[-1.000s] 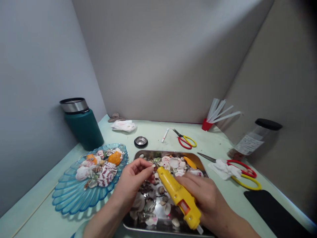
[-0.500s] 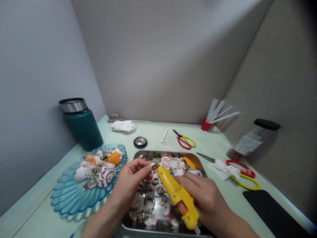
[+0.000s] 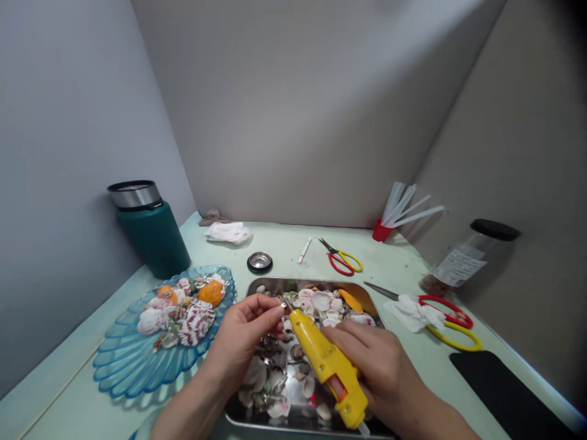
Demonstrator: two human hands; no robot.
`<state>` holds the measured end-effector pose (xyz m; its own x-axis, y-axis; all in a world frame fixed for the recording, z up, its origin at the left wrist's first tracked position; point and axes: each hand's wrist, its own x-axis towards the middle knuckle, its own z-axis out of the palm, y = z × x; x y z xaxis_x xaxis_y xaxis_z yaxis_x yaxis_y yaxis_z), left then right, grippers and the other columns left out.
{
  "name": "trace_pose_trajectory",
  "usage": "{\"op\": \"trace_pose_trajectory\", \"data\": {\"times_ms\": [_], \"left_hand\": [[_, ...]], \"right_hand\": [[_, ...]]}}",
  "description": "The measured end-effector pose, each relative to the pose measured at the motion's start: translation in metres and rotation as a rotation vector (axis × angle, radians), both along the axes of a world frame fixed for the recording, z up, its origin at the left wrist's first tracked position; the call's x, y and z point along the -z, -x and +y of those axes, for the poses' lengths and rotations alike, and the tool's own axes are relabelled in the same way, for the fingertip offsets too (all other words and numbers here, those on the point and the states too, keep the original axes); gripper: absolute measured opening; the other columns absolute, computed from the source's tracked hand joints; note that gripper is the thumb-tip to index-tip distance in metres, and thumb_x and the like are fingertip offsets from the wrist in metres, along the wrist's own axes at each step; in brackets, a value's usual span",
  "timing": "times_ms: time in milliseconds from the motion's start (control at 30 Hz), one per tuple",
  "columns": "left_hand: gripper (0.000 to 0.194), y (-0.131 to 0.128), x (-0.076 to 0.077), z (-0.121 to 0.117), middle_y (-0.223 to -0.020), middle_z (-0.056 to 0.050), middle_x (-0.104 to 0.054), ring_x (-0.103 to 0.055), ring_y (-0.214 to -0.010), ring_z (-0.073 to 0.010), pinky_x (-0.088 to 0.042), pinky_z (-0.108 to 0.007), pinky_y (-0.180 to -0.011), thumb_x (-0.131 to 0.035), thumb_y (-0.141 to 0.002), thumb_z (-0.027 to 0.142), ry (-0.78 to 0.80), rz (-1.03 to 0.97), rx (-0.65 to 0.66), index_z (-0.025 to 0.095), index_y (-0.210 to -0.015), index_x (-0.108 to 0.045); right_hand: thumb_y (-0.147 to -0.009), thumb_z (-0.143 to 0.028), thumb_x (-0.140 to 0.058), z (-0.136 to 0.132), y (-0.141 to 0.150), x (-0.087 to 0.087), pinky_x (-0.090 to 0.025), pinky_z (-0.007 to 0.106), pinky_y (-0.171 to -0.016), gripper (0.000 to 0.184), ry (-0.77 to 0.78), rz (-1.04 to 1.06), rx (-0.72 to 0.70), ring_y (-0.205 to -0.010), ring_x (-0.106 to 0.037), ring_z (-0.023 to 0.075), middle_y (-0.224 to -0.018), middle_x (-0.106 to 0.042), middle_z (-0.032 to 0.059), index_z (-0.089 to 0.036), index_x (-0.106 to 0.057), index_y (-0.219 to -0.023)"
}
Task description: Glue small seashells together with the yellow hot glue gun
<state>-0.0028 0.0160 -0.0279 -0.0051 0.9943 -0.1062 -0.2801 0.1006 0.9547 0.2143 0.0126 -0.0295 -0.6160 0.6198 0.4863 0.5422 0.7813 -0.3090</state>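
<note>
My right hand (image 3: 373, 360) is wrapped round a yellow hot glue gun (image 3: 326, 360), its nozzle pointing up and to the left. Between the thumb and fingers of my left hand (image 3: 250, 330) is a small pale piece (image 3: 284, 305), perhaps a shell, too small to tell for sure. The nozzle tip is at this piece, touching or very close. Both hands are above a metal tray (image 3: 316, 283) of loose seashells (image 3: 321, 300). To the left, a blue scalloped glass dish (image 3: 132, 360) bears a cluster of shells (image 3: 197, 321), some orange, some striped.
A teal bottle (image 3: 156, 238) stands behind the dish. Farther back lie tissues (image 3: 227, 233), a round lid (image 3: 260, 263), a marker (image 3: 304, 250) and small scissors (image 3: 342, 258). Rightward are larger scissors (image 3: 452, 321) with tissue, a red cup of glue sticks (image 3: 381, 231), a jar (image 3: 463, 263) and a black slab (image 3: 504, 391).
The glue gun has shifted very slightly left, its nozzle staying at the small piece. My left fingers have moved a little to the right; both grips are the same.
</note>
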Motion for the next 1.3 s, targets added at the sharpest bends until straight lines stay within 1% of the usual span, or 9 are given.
{"op": "trace_pose_trajectory", "data": {"times_ms": [100,267,567,733,867,1033,1167,1300], "left_hand": [[0.016,-0.0001,0.0012,0.0003,-0.064,-0.001,-0.066,-0.057,-0.054,-0.0092,-0.046,-0.02,-0.057,-0.075,-0.069,0.026,0.015,0.0,-0.012,0.014,-0.073,-0.067],[0.016,0.0007,0.0029,0.0002,-0.066,-0.002,-0.067,-0.057,-0.055,-0.0099,-0.047,-0.022,-0.058,-0.075,-0.069,0.026,0.005,-0.003,-0.012,0.014,-0.074,-0.067],[0.012,0.0015,0.0012,0.0009,-0.06,0.002,-0.064,-0.056,-0.054,-0.0072,-0.046,-0.017,-0.056,-0.073,-0.072,0.023,0.001,-0.026,0.0,0.014,-0.074,-0.067],[0.013,0.0022,0.0037,0.0017,-0.067,0.0,-0.067,-0.056,-0.054,-0.0067,-0.046,-0.018,-0.057,-0.075,-0.071,0.024,0.012,-0.036,-0.019,0.014,-0.076,-0.068],[0.015,0.0033,0.0056,0.0015,-0.067,0.0,-0.067,-0.056,-0.055,-0.0074,-0.046,-0.018,-0.056,-0.076,-0.069,0.024,0.028,-0.037,-0.023,0.013,-0.076,-0.068],[0.015,0.004,0.0076,0.0013,-0.068,-0.001,-0.066,-0.056,-0.056,-0.0079,-0.046,-0.02,-0.058,-0.076,-0.07,0.023,0.015,-0.048,-0.004,0.013,-0.077,-0.068],[0.014,0.0029,0.006,0.0019,-0.068,-0.001,-0.067,-0.057,-0.057,-0.0083,-0.048,-0.02,-0.058,-0.077,-0.068,0.022,0.017,-0.078,-0.01,0.013,-0.075,-0.068],[0.014,0.0028,0.0018,0.0022,-0.073,-0.002,-0.07,-0.057,-0.055,-0.0065,-0.048,-0.018,-0.057,-0.077,-0.068,0.021,0.055,-0.119,-0.016,0.013,-0.075,-0.068]], "right_hand": [[-0.085,-0.033,-0.055,0.001,0.0005,0.0002,-0.037,0.029,-0.055,0.023,0.0,0.004,-0.003,-0.064,-0.056,0.0185,-0.076,-0.061,0.0052,-0.017,-0.062,-0.099],[-0.085,-0.034,-0.055,0.0009,0.0007,0.0004,-0.036,0.029,-0.056,0.021,0.029,-0.005,-0.019,-0.065,-0.056,0.0194,-0.076,-0.061,0.0057,-0.017,-0.061,-0.095],[-0.086,-0.03,-0.054,0.0017,-0.0014,0.0011,-0.037,0.029,-0.057,0.021,0.032,0.017,0.016,-0.067,-0.056,0.0198,-0.078,-0.061,0.0061,-0.017,-0.061,-0.101],[-0.086,-0.029,-0.053,0.0024,-0.002,0.0023,-0.037,0.03,-0.058,0.021,0.038,0.009,0.018,-0.068,-0.056,0.0202,-0.079,-0.061,0.0066,-0.017,-0.061,-0.102],[-0.086,-0.03,-0.054,0.0016,-0.0022,0.0035,-0.036,0.03,-0.057,0.022,0.015,0.014,0.008,-0.066,-0.055,0.0198,-0.078,-0.061,0.0056,-0.018,-0.06,-0.103],[-0.085,-0.033,-0.056,0.0008,-0.0009,0.0032,-0.035,0.03,-0.056,0.022,0.005,0.014,-0.023,-0.066,-0.055,0.0199,-0.077,-0.061,0.0054,-0.017,-0.06,-0.1],[-0.086,-0.034,-0.055,0.0009,-0.0003,0.0026,-0.036,0.03,-0.055,0.023,0.007,0.015,-0.029,-0.065,-0.055,0.0198,-0.077,-0.061,0.0054,-0.017,-0.06,-0.1],[-0.086,-0.03,-0.054,0.0012,-0.0014,0.0039,-0.037,0.03,-0.057,0.022,-0.003,0.042,0.007,-0.067,-0.056,0.0199,-0.078,-0.061,0.0058,-0.017,-0.061,-0.103]]}}
